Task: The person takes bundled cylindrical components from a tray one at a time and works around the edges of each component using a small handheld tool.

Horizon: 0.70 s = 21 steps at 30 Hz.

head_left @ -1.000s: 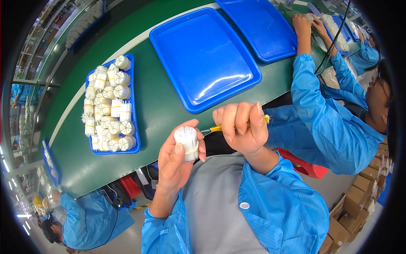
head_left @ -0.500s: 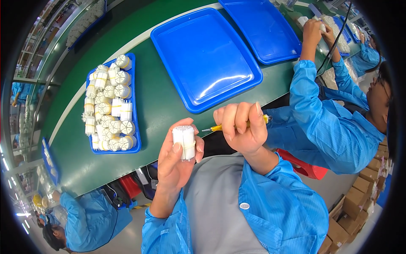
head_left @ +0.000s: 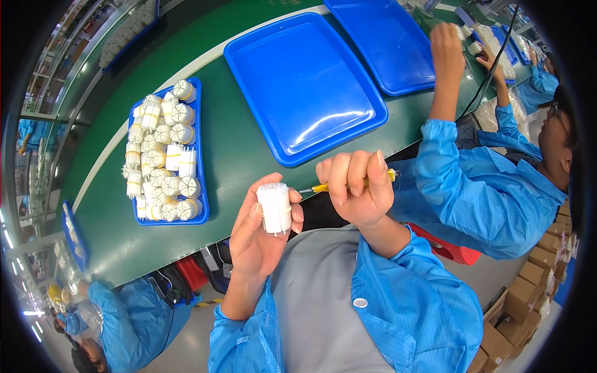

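Between the thumb and fingers of my left hand is a white cylindrical bundle with short pins at its lower end. My right hand is closed round a small screwdriver with a yellow handle. Its thin metal tip points left, close beside the fingers of my left hand; I cannot tell whether it touches them. Many similar white bundles, bound with yellowish bands, fill a blue tray to the left.
A large blue tray lies on the green table, with a second blue tray beyond it. At right, a co-worker in blue reaches over the table. Another person sits at lower left. A dark cable hangs at upper right.
The white bundle has turned in my left hand, whose thumb has shifted up and left. My right hand has hardly moved. The co-worker's near hand at right has swung left.
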Available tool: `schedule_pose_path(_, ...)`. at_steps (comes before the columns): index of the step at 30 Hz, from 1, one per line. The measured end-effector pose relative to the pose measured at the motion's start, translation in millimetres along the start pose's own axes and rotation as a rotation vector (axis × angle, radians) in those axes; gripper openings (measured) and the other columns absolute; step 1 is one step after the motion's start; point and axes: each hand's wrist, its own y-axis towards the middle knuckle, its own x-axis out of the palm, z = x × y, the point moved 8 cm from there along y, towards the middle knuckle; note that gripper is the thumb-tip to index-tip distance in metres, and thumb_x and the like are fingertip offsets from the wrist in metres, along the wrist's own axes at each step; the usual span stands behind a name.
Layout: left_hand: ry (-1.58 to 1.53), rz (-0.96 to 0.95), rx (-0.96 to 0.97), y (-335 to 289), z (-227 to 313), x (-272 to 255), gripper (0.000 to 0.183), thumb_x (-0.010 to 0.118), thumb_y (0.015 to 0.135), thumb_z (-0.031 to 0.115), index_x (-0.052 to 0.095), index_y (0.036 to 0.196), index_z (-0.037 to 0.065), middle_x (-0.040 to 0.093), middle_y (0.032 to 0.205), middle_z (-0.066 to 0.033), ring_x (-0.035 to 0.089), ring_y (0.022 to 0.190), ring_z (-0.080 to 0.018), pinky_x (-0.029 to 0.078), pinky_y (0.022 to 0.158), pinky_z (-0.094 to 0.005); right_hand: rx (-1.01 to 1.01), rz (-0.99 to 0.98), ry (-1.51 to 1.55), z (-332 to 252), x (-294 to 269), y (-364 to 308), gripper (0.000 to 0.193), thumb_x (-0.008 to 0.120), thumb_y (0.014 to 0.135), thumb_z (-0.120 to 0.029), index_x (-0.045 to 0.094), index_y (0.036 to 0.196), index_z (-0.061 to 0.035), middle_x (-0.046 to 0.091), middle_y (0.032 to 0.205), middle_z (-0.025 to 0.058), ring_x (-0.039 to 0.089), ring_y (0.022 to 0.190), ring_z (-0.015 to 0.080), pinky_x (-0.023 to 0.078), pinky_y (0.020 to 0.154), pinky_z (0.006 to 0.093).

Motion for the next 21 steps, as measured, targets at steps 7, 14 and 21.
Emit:
schedule_pose_path(7, 0.170, 0.043, 0.054, 1, 5, -3, 0.063, 0.061, 0.091, 0.030, 0.037, 0.139, -0.003, 0.055, 0.114, -0.0172, 0.058, 0.088, -0.0236, 0.048, 0.066, -0.0309, 0.017, 0.025, 0.005, 7, -6, -3, 0.052, 0.023, 0.107, -0.034, 0.042, 0.065, -0.0086, 0.051, 0.057, 0.0105, 0.037, 0.048, 0.0134, 0.034, 0.052, 0.0280)
schedule_pose_path(14, 0.254, 0.020, 0.126, 1, 12, -2, 0.061, 0.059, 0.092, 0.030, 0.038, 0.138, -0.004, 0.055, 0.114, -0.0166, 0.058, 0.087, -0.0235, 0.049, 0.067, -0.0315, 0.046, 0.044, 0.007, 13, -10, -4, 0.051, 0.025, 0.107, -0.033, 0.041, 0.065, -0.0087, 0.048, 0.055, 0.0096, 0.037, 0.047, 0.0139, 0.033, 0.051, 0.0288)
schedule_pose_path(21, 0.205, 0.041, 0.181, -1, 36, -20, 0.058, 0.054, 0.095, 0.025, 0.034, 0.141, -0.004, 0.055, 0.120, -0.0169, 0.061, 0.092, -0.0237, 0.052, 0.073, -0.0340, 0.178, 0.106, -0.062, 42, -24, -18, 0.049, 0.027, 0.106, -0.033, 0.039, 0.063, -0.0111, 0.044, 0.052, 0.0066, 0.031, 0.046, 0.0140, 0.031, 0.058, 0.0311)
